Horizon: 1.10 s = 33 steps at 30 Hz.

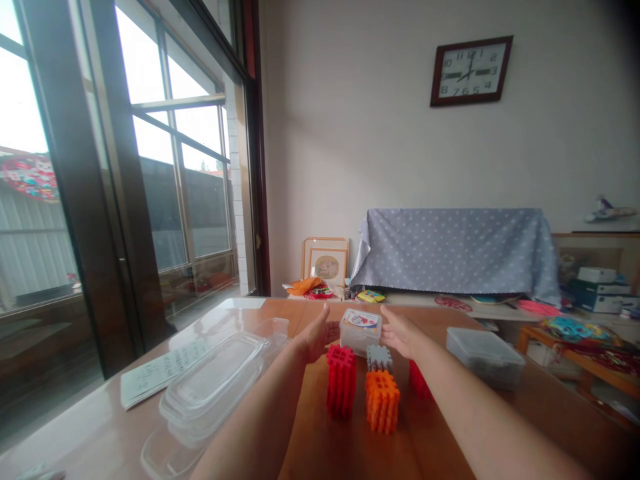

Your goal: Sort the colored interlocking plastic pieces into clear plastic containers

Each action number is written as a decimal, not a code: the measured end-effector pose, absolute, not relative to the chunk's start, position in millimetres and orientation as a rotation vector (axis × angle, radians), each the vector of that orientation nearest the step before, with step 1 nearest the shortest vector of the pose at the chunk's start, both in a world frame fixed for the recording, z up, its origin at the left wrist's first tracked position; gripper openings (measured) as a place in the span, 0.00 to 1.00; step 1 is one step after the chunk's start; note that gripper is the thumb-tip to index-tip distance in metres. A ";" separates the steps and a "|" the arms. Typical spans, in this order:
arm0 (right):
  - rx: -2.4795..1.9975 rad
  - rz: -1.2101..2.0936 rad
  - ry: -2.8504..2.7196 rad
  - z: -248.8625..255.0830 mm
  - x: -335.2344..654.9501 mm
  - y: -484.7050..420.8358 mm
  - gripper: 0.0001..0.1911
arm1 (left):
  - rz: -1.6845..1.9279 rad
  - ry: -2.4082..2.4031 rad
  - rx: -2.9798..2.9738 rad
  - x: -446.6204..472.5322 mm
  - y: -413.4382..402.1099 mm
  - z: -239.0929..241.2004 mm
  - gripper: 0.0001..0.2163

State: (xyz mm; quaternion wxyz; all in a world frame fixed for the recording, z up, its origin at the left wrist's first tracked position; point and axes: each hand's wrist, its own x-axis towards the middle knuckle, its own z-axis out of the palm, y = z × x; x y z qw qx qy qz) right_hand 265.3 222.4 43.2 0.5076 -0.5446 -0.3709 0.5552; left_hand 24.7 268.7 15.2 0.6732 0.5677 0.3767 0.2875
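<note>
A small clear plastic box [361, 341] with a printed label on its lid stands on the table between my two hands. My left hand [320, 335] is at its left side, thumb up and fingers stretched out. On the other side my right hand [399, 332] is held the same way, fingers apart. Whether the fingertips touch the box I cannot tell. Nearer to me stand stacks of notched plastic pieces: a red stack [341, 383], a grey stack [379, 358] and an orange stack [383, 402]. Another red stack [418, 381] is partly hidden behind my right forearm.
Clear plastic containers with lids [215, 377] lie at the left, beside a sheet of handwritten paper [160, 375]. A lidded translucent box [485, 357] stands at the right of the brown table [320, 443]. Behind is a shelf with a cloth-covered object [455, 250].
</note>
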 end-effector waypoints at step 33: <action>-1.215 1.060 -1.232 42.1 258.1 -122.1 0.35 | 1.192 0.964 1.634 32.5 -99.5 -11.8 0.24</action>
